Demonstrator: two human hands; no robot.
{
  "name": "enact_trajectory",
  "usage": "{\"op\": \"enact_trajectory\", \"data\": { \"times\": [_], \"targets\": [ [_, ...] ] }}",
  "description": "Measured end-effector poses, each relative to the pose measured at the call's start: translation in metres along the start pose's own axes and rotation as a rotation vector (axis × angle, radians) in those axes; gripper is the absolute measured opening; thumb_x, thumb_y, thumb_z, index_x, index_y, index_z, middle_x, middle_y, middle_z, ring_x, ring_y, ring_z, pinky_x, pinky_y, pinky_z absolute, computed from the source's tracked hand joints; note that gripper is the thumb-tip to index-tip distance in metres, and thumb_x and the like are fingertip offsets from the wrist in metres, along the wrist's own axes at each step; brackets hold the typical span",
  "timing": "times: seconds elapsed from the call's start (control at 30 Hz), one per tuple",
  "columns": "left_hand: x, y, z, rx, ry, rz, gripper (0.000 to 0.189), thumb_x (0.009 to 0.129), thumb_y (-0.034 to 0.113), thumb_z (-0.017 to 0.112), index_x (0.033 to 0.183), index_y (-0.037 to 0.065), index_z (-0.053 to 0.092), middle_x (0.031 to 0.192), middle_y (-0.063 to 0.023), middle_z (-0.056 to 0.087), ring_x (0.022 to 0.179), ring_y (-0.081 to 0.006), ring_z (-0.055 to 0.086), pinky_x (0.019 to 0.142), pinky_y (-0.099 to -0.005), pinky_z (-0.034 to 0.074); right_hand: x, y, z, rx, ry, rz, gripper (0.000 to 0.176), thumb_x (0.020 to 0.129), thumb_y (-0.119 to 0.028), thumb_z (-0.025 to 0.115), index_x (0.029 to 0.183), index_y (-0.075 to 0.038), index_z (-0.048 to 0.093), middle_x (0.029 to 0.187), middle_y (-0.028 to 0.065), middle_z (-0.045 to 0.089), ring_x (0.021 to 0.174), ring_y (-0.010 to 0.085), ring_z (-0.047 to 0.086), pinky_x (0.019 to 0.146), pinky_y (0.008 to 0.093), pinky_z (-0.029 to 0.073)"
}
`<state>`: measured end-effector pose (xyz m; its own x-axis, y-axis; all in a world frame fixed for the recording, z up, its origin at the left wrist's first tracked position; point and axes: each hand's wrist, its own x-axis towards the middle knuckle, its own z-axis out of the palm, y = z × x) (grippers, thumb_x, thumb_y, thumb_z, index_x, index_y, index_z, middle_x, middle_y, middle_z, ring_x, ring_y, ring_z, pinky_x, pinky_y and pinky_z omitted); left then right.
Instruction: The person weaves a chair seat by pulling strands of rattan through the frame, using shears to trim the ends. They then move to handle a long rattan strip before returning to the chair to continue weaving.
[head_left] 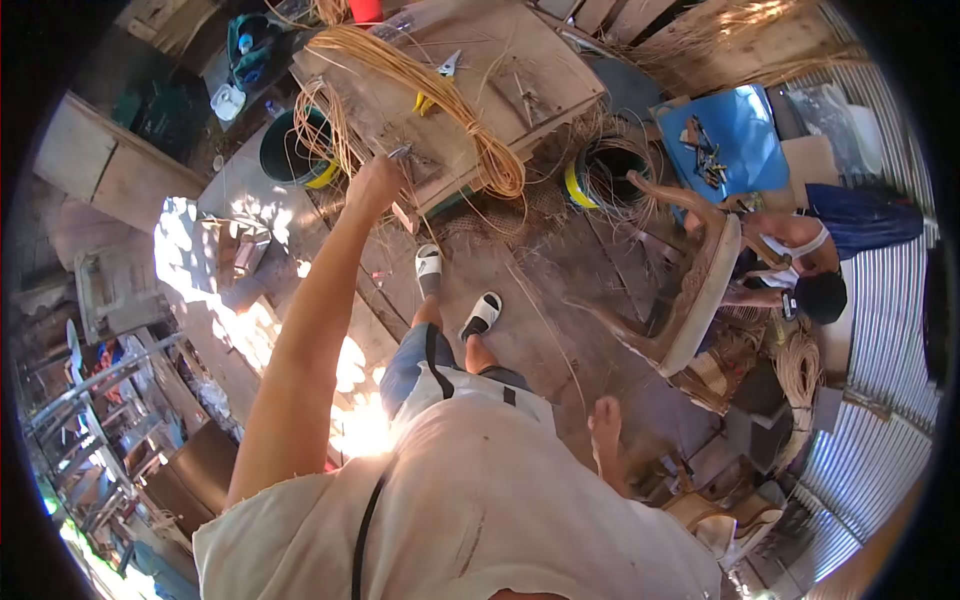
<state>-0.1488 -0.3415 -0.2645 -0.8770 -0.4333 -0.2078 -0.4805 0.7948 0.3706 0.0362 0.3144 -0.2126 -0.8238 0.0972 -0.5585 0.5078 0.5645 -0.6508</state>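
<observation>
My left hand (pixel 376 186) reaches out to the near left corner of a wooden worktable (pixel 535 75), its fingers closed. A small grey metal end (pixel 401 151) shows at the fingertips; I cannot tell what it belongs to. Thin metal bits (pixel 428 160) lie on the board just beyond. A long bundle of rattan strands (pixel 430 88) crosses the tabletop, beside yellow-handled cutters (pixel 436 88). Low beside my body hangs my right hand (pixel 605 422), small and blurred, with its fingers indistinct.
Dark buckets with rattan coils stand left (pixel 290 150) and right (pixel 600 175) of the table. A carved chair frame (pixel 690 290) stands at right, where a person (pixel 800 250) bends behind it. Tools lie on a blue surface (pixel 740 130). Rattan strands trail across the floor.
</observation>
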Motion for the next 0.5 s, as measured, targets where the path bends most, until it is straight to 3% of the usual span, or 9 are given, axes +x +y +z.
{"op": "enact_trajectory", "data": {
  "times": [0.03,0.1,0.13,0.17,0.2,0.23,0.3,0.4,0.5],
  "targets": [
    [-0.024,0.021,-0.02,-0.085,0.069,-0.132,0.035,0.088,0.033,0.061,0.089,-0.002,0.063,0.097,-0.0269,0.068,0.093,-0.042,0.067,0.077,-0.048,0.054,-0.002,-0.034,0.005,0.411,-0.032,0.153,0.016,0.097,-0.019,0.059,0.101,-0.004,0.057,0.087,0.0112,0.057,0.083,0.0303,0.059,0.077,0.0423,0.048],
    [-0.082,0.068,-0.045,-0.258,0.075,-0.263,0.039,0.09,0.036,0.059,0.084,-0.001,0.064,0.092,-0.0256,0.068,0.087,-0.0406,0.067,0.074,-0.047,0.053,-0.001,-0.128,0.049,0.558,0.095,-0.028,0.007,0.097,-0.014,0.059,0.095,-0.008,0.055,0.086,0.0045,0.049,0.076,0.0215,0.051,0.07,0.0393,0.046],
    [-0.113,0.084,-0.046,-0.338,-0.006,-0.272,0.041,0.091,0.038,0.057,0.082,-0.001,0.065,0.089,-0.025,0.068,0.084,-0.0399,0.067,0.074,-0.0464,0.053,-0.001,-0.163,0.062,0.184,0.13,-0.301,0.008,0.097,-0.014,0.059,0.093,-0.009,0.054,0.089,0.0033,0.049,0.078,0.0188,0.051,0.07,0.0383,0.045],
    [-0.154,0.108,-0.046,-0.598,-0.088,-0.024,0.029,0.095,0.03,0.061,0.099,0.002,0.068,0.076,-0.013,0.07,0.064,-0.0189,0.063,0.061,-0.0368,0.052,-0.003,-0.198,0.079,0.409,0.014,-0.356,0.009,0.098,-0.016,0.059,0.094,-0.011,0.053,0.089,0.0023,0.048,0.08,0.0169,0.051,0.072,0.0376,0.045],
    [-0.191,0.144,-0.037,-0.782,-0.145,0.093,0.025,0.096,0.027,0.061,0.102,0.004,0.069,0.08,-0.007,0.069,0.067,-0.0139,0.062,0.061,-0.0314,0.05,-0.004,-0.233,0.096,0.633,-0.114,-0.388,0.01,0.099,-0.019,0.059,0.094,-0.013,0.052,0.088,0.0013,0.048,0.082,0.015,0.051,0.073,0.0369,0.045],
    [-0.222,0.174,-0.031,-0.964,-0.207,0.215,0.022,0.098,0.025,0.061,0.105,0.006,0.071,0.084,-0.001,0.067,0.071,-0.0088,0.06,0.061,-0.0261,0.049,-0.007,-0.264,0.107,1.443,-0.409,-0.147,0.011,0.1,-0.023,0.059,0.097,-0.014,0.052,0.083,0.0004,0.048,0.084,0.0138,0.052,0.077,0.0365,0.046],
    [-0.264,0.204,-0.055,-1.038,-0.796,-0.157,0.022,0.098,0.026,0.062,0.105,0.007,0.07,0.084,-0.0005,0.065,0.069,-0.005,0.056,0.057,-0.0211,0.044,-0.007,-0.302,0.093,1.518,-0.516,-0.167,0.012,0.098,-0.024,0.061,0.097,-0.015,0.053,0.084,-0.0003,0.052,0.084,0.0148,0.053,0.082,0.0391,0.045],
    [-0.301,0.2,-0.072,-1.394,-0.615,-0.222,0.031,0.095,0.033,0.067,0.093,0.002,0.07,0.071,0.002,0.062,0.057,-0.003,0.051,0.047,-0.0223,0.037,0.037,-0.301,0.031,1.622,-0.366,-0.314,0.005,0.101,-0.017,0.056,0.099,-0.014,0.053,0.088,0.0019,0.057,0.08,0.016,0.055,0.078,0.0367,0.048],
    [-0.315,0.129,-0.098,-0.896,-0.626,-0.164,0.028,0.091,0.034,0.07,0.092,0.006,0.072,0.07,0.0037,0.061,0.058,-0.0039,0.051,0.049,-0.0217,0.039,0.074,-0.27,-0.044,1.333,-0.094,-0.46,0.008,0.098,-0.015,0.058,0.094,-0.008,0.058,0.088,0.003,0.061,0.079,0.0177,0.06,0.08,0.038,0.051]
  ]
}}
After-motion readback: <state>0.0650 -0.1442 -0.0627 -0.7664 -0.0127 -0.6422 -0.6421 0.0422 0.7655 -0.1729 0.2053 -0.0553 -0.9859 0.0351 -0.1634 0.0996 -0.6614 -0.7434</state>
